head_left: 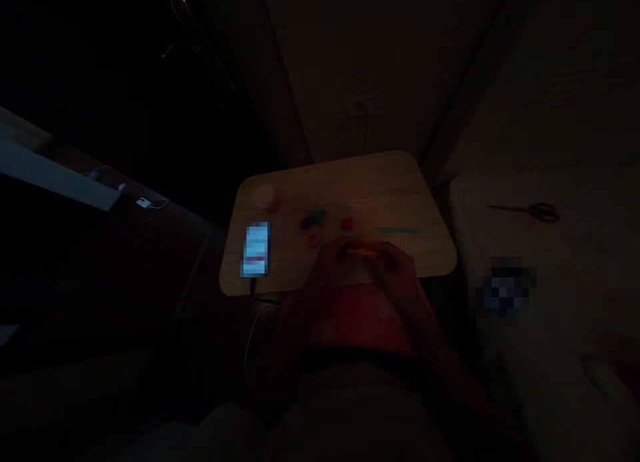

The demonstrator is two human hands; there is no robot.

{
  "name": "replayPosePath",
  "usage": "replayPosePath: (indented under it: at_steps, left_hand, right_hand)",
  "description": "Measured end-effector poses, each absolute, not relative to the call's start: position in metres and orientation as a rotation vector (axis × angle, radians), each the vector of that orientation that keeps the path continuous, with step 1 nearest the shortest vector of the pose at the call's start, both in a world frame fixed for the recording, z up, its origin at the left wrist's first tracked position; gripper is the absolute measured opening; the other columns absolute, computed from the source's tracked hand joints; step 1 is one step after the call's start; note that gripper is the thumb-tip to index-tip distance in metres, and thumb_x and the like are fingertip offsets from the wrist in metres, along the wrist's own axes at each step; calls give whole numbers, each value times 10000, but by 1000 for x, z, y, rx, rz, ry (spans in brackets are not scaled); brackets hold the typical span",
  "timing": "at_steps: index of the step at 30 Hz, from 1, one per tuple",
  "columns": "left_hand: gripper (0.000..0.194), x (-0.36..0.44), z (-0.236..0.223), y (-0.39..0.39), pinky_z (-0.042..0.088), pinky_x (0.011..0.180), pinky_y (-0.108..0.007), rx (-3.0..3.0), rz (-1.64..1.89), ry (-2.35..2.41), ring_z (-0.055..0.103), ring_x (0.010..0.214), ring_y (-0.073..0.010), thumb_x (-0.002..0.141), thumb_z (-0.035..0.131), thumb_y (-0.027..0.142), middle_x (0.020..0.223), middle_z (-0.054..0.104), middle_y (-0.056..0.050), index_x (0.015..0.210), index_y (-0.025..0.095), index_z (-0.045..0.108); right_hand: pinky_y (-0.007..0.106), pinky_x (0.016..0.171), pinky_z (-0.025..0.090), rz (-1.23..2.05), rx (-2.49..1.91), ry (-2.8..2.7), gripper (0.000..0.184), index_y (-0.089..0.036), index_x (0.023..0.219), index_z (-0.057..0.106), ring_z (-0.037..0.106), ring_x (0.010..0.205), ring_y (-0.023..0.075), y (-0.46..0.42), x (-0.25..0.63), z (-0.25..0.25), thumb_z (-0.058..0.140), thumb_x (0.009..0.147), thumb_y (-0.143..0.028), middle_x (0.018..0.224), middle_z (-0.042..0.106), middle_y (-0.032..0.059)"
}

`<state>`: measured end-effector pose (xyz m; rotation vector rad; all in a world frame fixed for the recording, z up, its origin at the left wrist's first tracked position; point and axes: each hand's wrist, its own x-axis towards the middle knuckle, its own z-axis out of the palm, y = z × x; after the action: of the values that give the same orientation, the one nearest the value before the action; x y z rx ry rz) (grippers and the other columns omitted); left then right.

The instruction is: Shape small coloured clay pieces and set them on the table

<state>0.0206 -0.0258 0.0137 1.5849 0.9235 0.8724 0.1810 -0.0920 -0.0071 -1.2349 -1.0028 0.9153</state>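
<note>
Light is very dim. My left hand (334, 259) and my right hand (399, 265) meet at the front edge of a small wooden table (350, 182). Fingers of both are curled around a thin orange piece (367, 252) stretching between them; its kind is too dark to make out. Just beyond lies a small red lump (347, 223). Left of it are a pink ring (313, 239), a green piece (317, 216) and a dark lump (306, 223). A flat teal strip (397, 231) rests to the right.
A lit phone (255, 249) with a cable lies at the table's left, a pale-lidded jar (263, 197) behind it. Scissors (535, 212) lie on a pale surface at right, near a blurred-out item (505, 289). A wall socket (367, 102) is behind the table.
</note>
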Motion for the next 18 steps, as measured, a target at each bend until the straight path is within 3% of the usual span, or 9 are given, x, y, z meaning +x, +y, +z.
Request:
replayPosePath:
  at_steps: [4, 10, 18]
  left_hand:
    - [203, 9, 7, -23, 584, 920, -354, 1868, 772, 882, 749, 977, -224, 954, 716, 316, 1061, 805, -89, 1087, 190, 805]
    - [152, 1, -7, -18, 581, 836, -317, 1880, 801, 895, 755, 912, -212, 878, 779, 220, 998, 813, -73, 1016, 171, 823]
    - [117, 2, -5, -20, 583, 860, -336, 1987, 823, 878, 747, 885, -203, 927, 738, 251, 946, 814, -66, 911, 196, 840]
  right_hand:
    - [412, 885, 631, 651, -1325, -1396, 196, -224, 1093, 767, 785, 992, 269, -94, 191, -9, 713, 930, -319, 1109, 815, 112]
    - [429, 961, 621, 564, -1316, -1688, 229, -237, 1165, 782, 782, 1054, 277, -91, 203, -5, 639, 987, -253, 1139, 823, 103]
    - [389, 822, 591, 765, -1362, -1696, 201, -216, 917, 822, 778, 859, 266, -79, 204, -6, 679, 978, -344, 958, 835, 104]
